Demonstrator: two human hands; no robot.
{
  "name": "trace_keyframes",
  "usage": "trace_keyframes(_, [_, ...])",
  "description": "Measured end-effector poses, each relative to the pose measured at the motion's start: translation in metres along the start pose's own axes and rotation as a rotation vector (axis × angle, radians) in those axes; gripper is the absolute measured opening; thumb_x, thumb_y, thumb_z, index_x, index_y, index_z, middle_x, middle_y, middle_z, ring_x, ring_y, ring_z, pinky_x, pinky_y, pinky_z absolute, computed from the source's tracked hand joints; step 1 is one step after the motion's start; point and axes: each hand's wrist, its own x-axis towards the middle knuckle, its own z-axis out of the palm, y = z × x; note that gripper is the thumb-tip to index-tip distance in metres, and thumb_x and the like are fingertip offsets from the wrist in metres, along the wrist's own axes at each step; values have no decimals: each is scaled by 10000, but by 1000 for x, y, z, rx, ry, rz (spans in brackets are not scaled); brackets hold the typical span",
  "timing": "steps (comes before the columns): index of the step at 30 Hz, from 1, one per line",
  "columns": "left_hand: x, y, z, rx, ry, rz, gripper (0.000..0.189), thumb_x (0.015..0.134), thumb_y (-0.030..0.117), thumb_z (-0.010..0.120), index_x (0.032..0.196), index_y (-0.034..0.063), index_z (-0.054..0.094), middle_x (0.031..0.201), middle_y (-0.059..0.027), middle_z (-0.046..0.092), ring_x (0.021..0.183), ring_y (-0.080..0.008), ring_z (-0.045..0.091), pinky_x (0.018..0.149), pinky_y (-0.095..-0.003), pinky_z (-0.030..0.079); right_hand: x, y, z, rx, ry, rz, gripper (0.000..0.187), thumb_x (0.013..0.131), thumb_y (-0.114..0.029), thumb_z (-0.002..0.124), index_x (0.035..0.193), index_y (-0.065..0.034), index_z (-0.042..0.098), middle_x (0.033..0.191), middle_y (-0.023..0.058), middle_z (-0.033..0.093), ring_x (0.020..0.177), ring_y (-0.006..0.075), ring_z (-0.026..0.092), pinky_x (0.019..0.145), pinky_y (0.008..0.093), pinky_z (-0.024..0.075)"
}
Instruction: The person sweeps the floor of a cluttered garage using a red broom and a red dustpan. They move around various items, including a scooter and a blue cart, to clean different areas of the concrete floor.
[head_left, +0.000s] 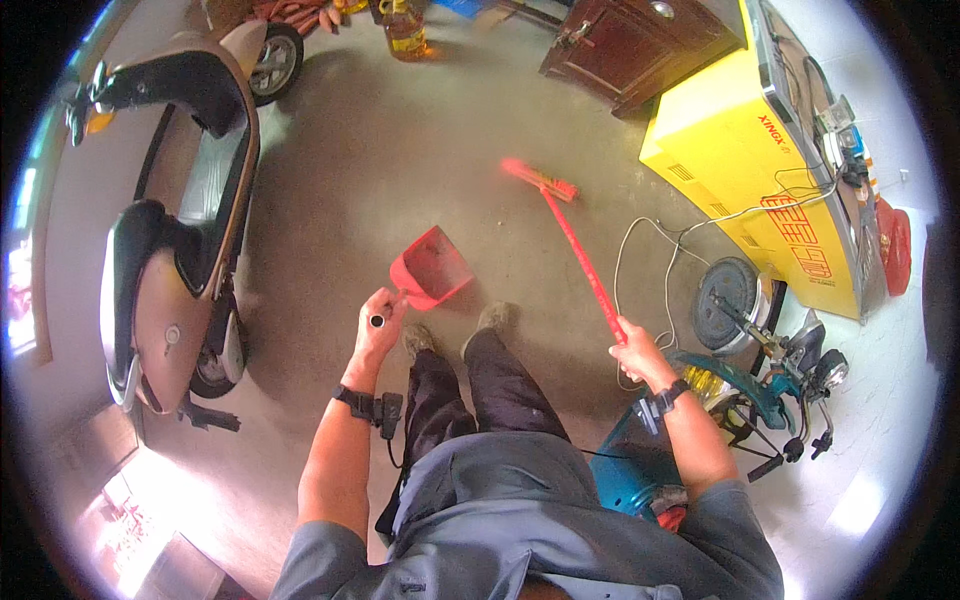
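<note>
My left hand (379, 322) grips the upright handle of a red long-handled dustpan (435, 268), whose pan is by the floor just ahead of my shoes. The end of that handle shows as a dark round opening above my fist. In my right hand (639, 351) is the red stick of a broom (581, 255). Its bristled head (541, 180) lies further ahead and to the right of the pan, apart from it. The head looks somewhat blurred. Both wrists wear black straps with small devices.
A scooter (161, 300) stands at the left. On the right are a yellow carton (750, 180), a loose white cable (616, 262), a round dark-topped object (724, 300) and a teal wheeled machine (772, 397). An oil bottle (405, 34) and wooden cabinet (630, 52) stand ahead.
</note>
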Motion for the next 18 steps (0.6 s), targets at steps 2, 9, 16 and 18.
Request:
trace_keyframes(2, [2,-3,-4,58,-24,-84,246,846,87,689,736,13,482,643,-54,432,629,-122,432,577,-305,412,-7,-7,16,-103,-49,6,720,863,-72,591,1520,-142,303,619,26,513,438,143,524,364,322,415])
trace_keyframes(9, [13,1,-4,-13,-4,-49,231,838,134,695,754,8,521,660,-99,512,630,-179,496,593,-347,432,-62,-1,61,-116,-275,-70,780,842,-52,589,1545,-173,274,657,42,552,460,148,566,394,323,460])
trace_keyframes(16, [18,-7,0,-22,5,-87,239,834,158,700,760,11,527,662,-111,519,631,-200,510,598,-365,437,-135,8,72,202,-459,-93,746,849,-50,615,1533,-192,353,713,-30,544,486,73,481,428,253,396])
trace_keyframes(18, [14,-12,-5,-43,11,-85,237,834,159,697,761,11,526,663,-110,522,633,-203,514,599,-366,438,-146,7,72,172,-399,-87,747,849,-40,613,1533,-194,354,723,-30,545,491,73,481,432,255,401])
